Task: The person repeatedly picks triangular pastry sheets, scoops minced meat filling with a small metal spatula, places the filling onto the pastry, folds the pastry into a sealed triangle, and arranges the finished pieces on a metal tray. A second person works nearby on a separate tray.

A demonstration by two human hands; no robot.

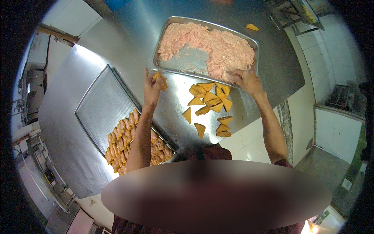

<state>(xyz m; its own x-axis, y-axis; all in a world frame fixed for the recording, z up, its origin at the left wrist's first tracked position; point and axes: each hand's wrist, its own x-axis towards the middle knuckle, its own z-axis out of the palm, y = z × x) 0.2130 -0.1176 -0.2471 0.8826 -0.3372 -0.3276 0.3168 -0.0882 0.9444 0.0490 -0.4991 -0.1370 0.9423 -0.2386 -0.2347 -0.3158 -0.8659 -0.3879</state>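
Note:
My left hand (152,89) is closed round a golden-brown fried tofu triangle (161,80), just off the left near corner of a metal tray. Pale pink minced meat (230,48) fills much of that tray (187,73), with a bare patch of metal at its left near side. My right hand (248,82) reaches over the tray's right near edge, its fingers pinched into the meat. Between my arms, several loose tofu triangles (210,97) lie in a scattered pile on the table.
A mesh rack tray (102,93) rests at the left on the steel table (62,128), its near part packed with rows of filled tofu pieces (122,136), partly behind my left forearm. One tofu piece (252,27) lies alone beyond the meat tray's far right corner.

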